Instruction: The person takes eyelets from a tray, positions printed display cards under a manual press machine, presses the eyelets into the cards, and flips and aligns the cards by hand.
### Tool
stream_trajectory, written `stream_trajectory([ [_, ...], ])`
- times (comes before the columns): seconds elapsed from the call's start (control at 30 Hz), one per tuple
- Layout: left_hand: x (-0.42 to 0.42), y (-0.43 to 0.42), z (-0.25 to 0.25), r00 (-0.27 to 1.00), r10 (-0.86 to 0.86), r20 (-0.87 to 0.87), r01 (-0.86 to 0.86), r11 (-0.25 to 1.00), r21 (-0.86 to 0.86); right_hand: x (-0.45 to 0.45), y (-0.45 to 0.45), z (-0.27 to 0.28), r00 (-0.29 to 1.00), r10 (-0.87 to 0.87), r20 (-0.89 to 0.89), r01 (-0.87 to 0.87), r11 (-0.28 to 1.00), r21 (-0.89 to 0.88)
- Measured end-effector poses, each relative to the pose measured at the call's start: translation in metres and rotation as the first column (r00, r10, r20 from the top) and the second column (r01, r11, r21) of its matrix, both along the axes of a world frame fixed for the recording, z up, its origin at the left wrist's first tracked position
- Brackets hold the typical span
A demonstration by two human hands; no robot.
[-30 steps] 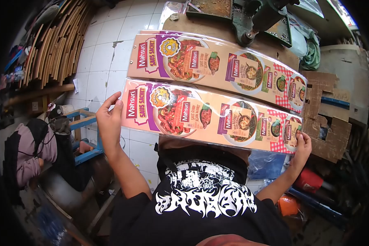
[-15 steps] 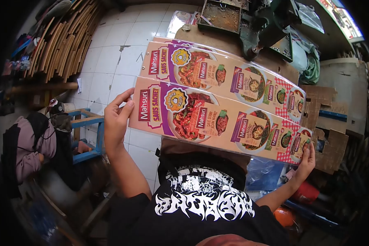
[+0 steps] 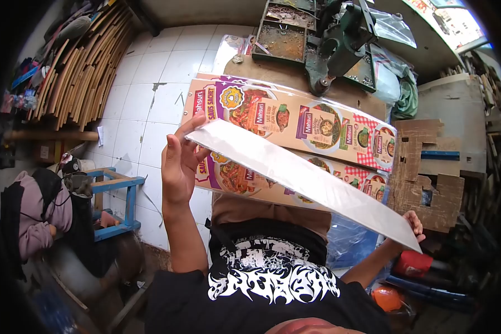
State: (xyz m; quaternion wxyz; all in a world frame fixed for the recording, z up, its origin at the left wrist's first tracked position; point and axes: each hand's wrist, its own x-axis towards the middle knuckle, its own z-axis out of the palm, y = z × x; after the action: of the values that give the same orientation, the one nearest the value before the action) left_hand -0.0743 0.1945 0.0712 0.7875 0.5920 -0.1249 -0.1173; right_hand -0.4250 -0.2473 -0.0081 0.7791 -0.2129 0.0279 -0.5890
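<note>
A long, narrow sign panel point(image 3: 309, 181) is held tilted between my two hands, its pale whitish side facing up. My left hand point(image 3: 179, 167) grips its left end, with fingers at the upper edge and along the underside. At the far right end, my right hand point(image 3: 413, 225) closes around the corner. Beneath it lie printed panels: an upper one point(image 3: 286, 114) reading "Mahsuri" and "Saus Sachet" with food pictures, and a lower one point(image 3: 234, 178) partly covered by the held panel. The upper printed panels overlap, with clear edges showing.
A dark green press-like machine point(image 3: 339, 47) and metal trays of small parts point(image 3: 284, 39) stand at the back. Cut brown board point(image 3: 428, 183) lies right. A blue-framed stool point(image 3: 129, 206) and another person's sleeve point(image 3: 58, 195) are at left, below stacked wooden strips point(image 3: 92, 67).
The front panel has been lifted and tilted, so its printed face no longer shows and another printed panel appears beneath. My left hand moved right; my right hand moved slightly down.
</note>
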Motion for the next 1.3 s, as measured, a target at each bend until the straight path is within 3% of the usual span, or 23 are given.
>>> stream_trajectory([
  [0.07, -0.002, -0.003, -0.002, 0.978, -0.055, -0.200, 0.022, 0.987, -0.159, -0.008, -0.002, -0.002, 0.988, 0.101, 0.113, -0.104, 0.994, 0.020],
  [0.17, -0.007, -0.017, -0.006, 0.972, 0.073, -0.223, -0.100, 0.989, -0.113, -0.011, 0.003, 0.004, 0.957, 0.264, 0.124, -0.255, 0.963, -0.082],
  [0.2, -0.006, -0.017, -0.008, 0.955, 0.080, -0.284, -0.134, 0.975, -0.177, -0.014, 0.004, 0.007, 0.956, 0.264, 0.127, -0.255, 0.964, -0.080],
  [0.27, -0.003, -0.017, -0.017, 0.957, 0.098, -0.275, -0.149, 0.973, -0.173, -0.019, 0.004, 0.016, 0.898, 0.400, -0.183, -0.431, 0.883, -0.187],
  [0.3, -0.002, -0.017, -0.018, 0.957, 0.113, -0.269, -0.163, 0.971, -0.173, -0.022, 0.006, 0.021, 0.897, 0.404, -0.179, -0.434, 0.881, -0.187],
  [0.37, -0.005, -0.020, -0.014, 0.954, 0.103, -0.281, -0.166, 0.963, -0.211, -0.027, 0.007, 0.031, 0.747, 0.321, -0.582, -0.512, 0.837, -0.196],
  [0.4, -0.006, -0.025, -0.013, 0.960, 0.076, -0.271, -0.146, 0.957, -0.250, -0.024, 0.008, 0.038, 0.749, 0.323, -0.578, -0.512, 0.836, -0.197],
  [0.5, -0.015, -0.044, -0.008, 0.952, -0.035, -0.304, -0.072, 0.939, -0.335, -0.018, 0.010, 0.059, 0.395, 0.074, -0.916, -0.654, 0.723, -0.223],
  [0.6, -0.025, -0.073, -0.017, 0.928, -0.182, -0.325, 0.053, 0.928, -0.369, 0.020, 0.035, 0.082, 0.119, -0.082, -0.990, -0.797, 0.587, -0.144],
  [0.67, -0.031, -0.092, -0.020, 0.888, -0.303, -0.347, 0.163, 0.911, -0.379, 0.045, 0.058, 0.082, 0.029, -0.075, -0.997, -0.828, 0.556, -0.066],
  [0.7, -0.033, -0.099, -0.023, 0.857, -0.371, -0.359, 0.222, 0.893, -0.392, 0.058, 0.070, 0.085, 0.023, -0.150, -0.988, -0.844, 0.526, -0.100],
  [0.8, -0.033, -0.121, -0.026, 0.797, -0.458, -0.395, 0.293, 0.864, -0.410, 0.076, 0.084, 0.073, 0.093, -0.105, -0.990, -0.838, 0.529, -0.135],
  [0.9, -0.017, -0.137, -0.022, 0.748, -0.518, -0.415, 0.375, 0.846, -0.380, 0.087, 0.085, 0.066, 0.113, -0.049, -0.992, -0.781, 0.614, -0.119],
  [1.1, 0.027, -0.171, -0.036, 0.700, -0.479, -0.530, 0.437, 0.874, -0.213, 0.122, 0.084, 0.062, 0.074, -0.149, -0.986, -0.714, 0.683, -0.157],
  [1.17, 0.043, -0.173, -0.041, 0.642, -0.560, -0.524, 0.567, 0.807, -0.169, 0.132, 0.080, 0.058, 0.041, -0.171, -0.984, -0.697, 0.701, -0.151],
  [1.2, 0.045, -0.175, -0.044, 0.704, -0.531, -0.472, 0.535, 0.833, -0.140, 0.137, 0.078, 0.056, 0.034, -0.170, -0.985, -0.695, 0.704, -0.145],
  [1.3, 0.057, -0.172, -0.054, 0.733, -0.531, -0.425, 0.536, 0.836, -0.119, 0.149, 0.072, 0.052, 0.017, -0.216, -0.976, -0.708, 0.687, -0.164],
])
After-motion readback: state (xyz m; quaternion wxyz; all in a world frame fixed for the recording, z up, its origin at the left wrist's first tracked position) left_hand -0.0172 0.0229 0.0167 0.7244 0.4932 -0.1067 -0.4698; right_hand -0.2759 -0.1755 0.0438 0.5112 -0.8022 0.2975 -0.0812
